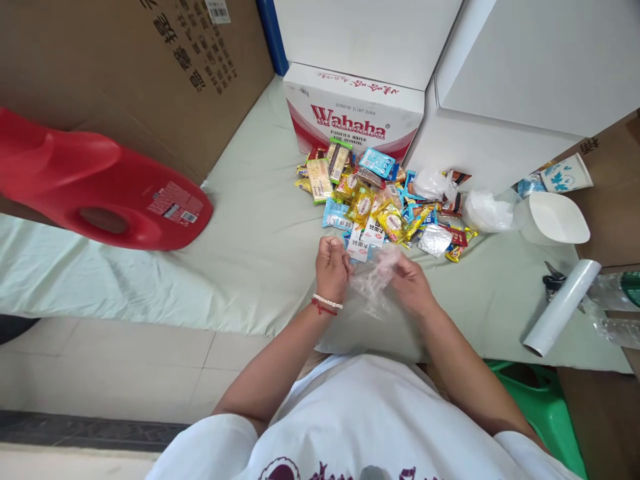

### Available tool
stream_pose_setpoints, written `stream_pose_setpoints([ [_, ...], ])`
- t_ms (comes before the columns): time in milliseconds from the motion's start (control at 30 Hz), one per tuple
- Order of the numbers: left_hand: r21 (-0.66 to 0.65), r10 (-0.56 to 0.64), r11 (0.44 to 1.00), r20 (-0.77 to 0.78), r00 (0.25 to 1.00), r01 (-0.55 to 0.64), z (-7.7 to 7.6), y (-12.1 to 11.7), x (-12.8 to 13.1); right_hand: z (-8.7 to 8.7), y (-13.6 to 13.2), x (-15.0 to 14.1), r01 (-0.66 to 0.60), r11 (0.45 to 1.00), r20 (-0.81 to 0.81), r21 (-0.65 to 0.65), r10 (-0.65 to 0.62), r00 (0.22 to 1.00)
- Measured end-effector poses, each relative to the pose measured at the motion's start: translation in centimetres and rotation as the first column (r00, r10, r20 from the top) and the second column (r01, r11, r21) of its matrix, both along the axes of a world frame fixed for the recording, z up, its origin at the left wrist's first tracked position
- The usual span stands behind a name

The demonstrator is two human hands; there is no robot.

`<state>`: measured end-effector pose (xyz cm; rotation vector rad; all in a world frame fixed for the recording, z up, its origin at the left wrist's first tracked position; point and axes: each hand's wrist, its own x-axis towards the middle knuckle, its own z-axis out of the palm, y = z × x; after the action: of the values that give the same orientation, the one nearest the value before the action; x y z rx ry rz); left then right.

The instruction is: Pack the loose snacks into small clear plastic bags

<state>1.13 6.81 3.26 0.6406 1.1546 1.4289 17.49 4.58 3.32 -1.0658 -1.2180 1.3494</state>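
A thin clear plastic bag [373,283] is stretched between my two hands, above the front of the covered table. My left hand [332,267], with a white bead bracelet and a red cord at the wrist, is closed on the bag's left side. On its other side my right hand [411,283] pinches the crumpled plastic; motion blurs it a little. Just beyond lies a heap of wrapped snacks [361,205] in yellow, blue, white and red packets. At the heap's right are a crumpled clear bag [434,185] and a bundle of white plastic [490,212].
Behind the snacks stands a Wahaha water carton [350,120]. A red jug [110,180] lies at the left by a cardboard box [125,80]. To the right are a white container [555,219], a paper cup [567,175], a plastic roll [563,308], scissors [553,280] and a green stool [545,407].
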Motion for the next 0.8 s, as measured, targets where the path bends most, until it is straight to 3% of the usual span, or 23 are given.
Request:
stream_pose_setpoints([
  [67,-0.042,-0.024,0.999,0.062,0.998,0.027,0.6,-0.1,-1.5,0.2,0.0,1.2,0.115,0.988,-0.128,-0.104,-0.128,0.983],
  [167,-0.113,-0.116,0.984,0.175,0.978,0.137,1.5,-0.4,-4.2,0.9,-0.1,2.7,0.161,0.952,-0.269,-0.262,-0.232,0.935],
  [300,-0.204,-0.307,0.913,0.223,0.925,0.353,2.6,-0.8,-7.7,1.6,-0.1,4.0,0.265,0.901,-0.309,-0.344,-0.375,0.874],
  [433,-0.144,-0.184,0.973,0.001,0.983,0.182,3.8,-1.0,-10.4,1.9,0.0,6.1,0.494,0.789,-0.219,-0.365,-0.589,0.778],
  [500,-0.129,-0.164,0.979,-0.034,0.986,0.159,4.2,-1.2,-11.1,1.8,0.0,7.2,0.54,0.751,-0.168,-0.381,-0.631,0.758],
  [600,-0.18,-0.197,0.963,0.026,0.98,0.199,3.8,-1.1,-11.1,1.4,-0.2,8.2,0.514,0.738,-0.13,-0.437,-0.617,0.776],
  [700,-0.218,-0.091,0.97,0.091,0.992,0.109,2.5,-0.7,-10.9,0.8,-0.3,8.6,0.479,0.725,-0.14,-0.495,-0.61,0.78],
  [800,-0.068,-0.086,0.993,0.173,0.981,0.099,1.6,-0.8,-11.2,0.6,-0.6,9.1,0.444,0.774,-0.239,-0.451,-0.584,0.775],
])
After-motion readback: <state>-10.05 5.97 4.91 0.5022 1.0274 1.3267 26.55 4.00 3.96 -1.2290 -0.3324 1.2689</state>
